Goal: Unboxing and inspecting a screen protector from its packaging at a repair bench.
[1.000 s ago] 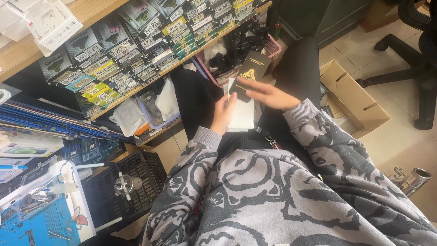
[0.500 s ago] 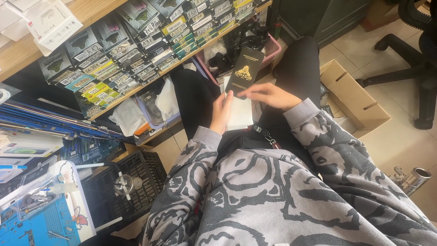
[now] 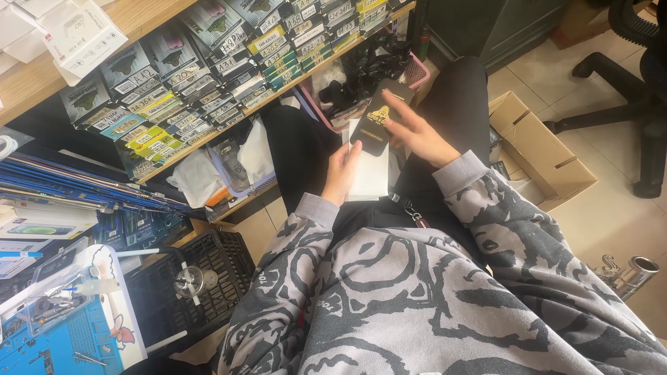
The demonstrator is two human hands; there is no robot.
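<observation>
Black packet (image 3: 381, 117) now lifted higher, toward 12 o'clock, off white sleeve (image 3: 367, 173). Right hand (image 3: 415, 133) pinches packet; left hand (image 3: 342, 173) holds sleeve over lap. Contents separated from sleeve.

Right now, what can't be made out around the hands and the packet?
Head view only:
- White sleeve: the black packet and left hand cover much of it.
- Right hand: palm faces away; contact with the packet is unclear.
- Pink basket: contents are a dark tangle, too small to tell.
- Chair: cut off by the right edge.
</observation>
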